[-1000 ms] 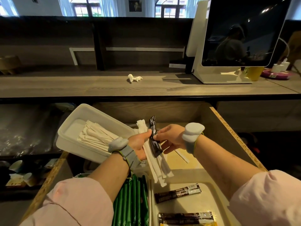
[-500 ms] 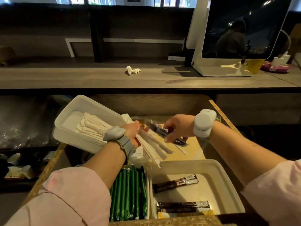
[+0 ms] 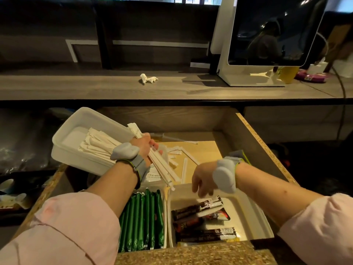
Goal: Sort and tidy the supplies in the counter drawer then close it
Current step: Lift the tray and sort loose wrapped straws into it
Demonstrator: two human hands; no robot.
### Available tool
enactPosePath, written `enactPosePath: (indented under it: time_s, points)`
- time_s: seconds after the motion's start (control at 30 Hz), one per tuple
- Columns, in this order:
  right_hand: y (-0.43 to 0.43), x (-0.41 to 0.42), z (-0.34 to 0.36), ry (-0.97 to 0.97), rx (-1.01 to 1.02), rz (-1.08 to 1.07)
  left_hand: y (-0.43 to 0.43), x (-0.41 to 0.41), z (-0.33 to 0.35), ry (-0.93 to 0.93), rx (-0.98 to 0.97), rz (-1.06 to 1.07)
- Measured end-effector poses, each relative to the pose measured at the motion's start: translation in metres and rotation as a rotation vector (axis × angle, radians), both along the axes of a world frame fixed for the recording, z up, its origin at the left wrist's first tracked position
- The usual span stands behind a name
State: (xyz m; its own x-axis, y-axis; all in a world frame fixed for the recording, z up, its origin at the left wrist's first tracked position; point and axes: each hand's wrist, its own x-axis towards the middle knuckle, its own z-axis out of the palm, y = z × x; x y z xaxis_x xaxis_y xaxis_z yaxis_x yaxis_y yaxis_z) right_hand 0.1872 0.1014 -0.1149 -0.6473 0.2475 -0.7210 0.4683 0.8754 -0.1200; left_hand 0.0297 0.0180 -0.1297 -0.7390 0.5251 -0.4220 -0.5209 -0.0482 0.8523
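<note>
Three dark sachets already lie in the near right tray, and green sticks are lined up just left of it. Right hand hovers over that tray, fingers loose and empty. Left hand clasps a bunch of white straws beside the tilted far left tub, which holds more. Loose straws are scattered on the drawer floor. Sorting looks roughly half done; drawer open.

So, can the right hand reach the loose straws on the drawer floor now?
Probably yes: the right hand is empty and the loose straws lie just beyond it, uncovered.
</note>
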Motion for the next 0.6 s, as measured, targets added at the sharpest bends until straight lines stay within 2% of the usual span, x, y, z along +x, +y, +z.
enactPosePath:
  time_s: [0.03, 0.1, 0.17, 0.23, 0.37, 0.6]
  points:
    - [0.014, -0.001, 0.003, 0.086, 0.026, -0.054, 0.001, 0.0, 0.0, 0.002, -0.001, 0.003]
    - [0.047, 0.001, 0.006, 0.25, 0.207, -0.132, 0.001, 0.002, 0.002, -0.007, -0.023, -0.005]
    - [0.076, 0.006, 0.001, 0.304, 0.358, -0.201, 0.002, 0.004, 0.003, 0.014, -0.015, -0.023]
    - [0.091, 0.011, -0.011, 0.217, 0.416, -0.224, 0.001, 0.007, 0.003, 0.03, -0.016, -0.039]
    - [0.098, 0.014, -0.039, 0.035, 0.495, -0.132, -0.004, 0.007, 0.003, 0.052, -0.059, -0.069]
    - [0.1, 0.003, -0.048, 0.095, 0.465, -0.186, -0.001, 0.024, 0.018, -0.028, 0.021, -0.069]
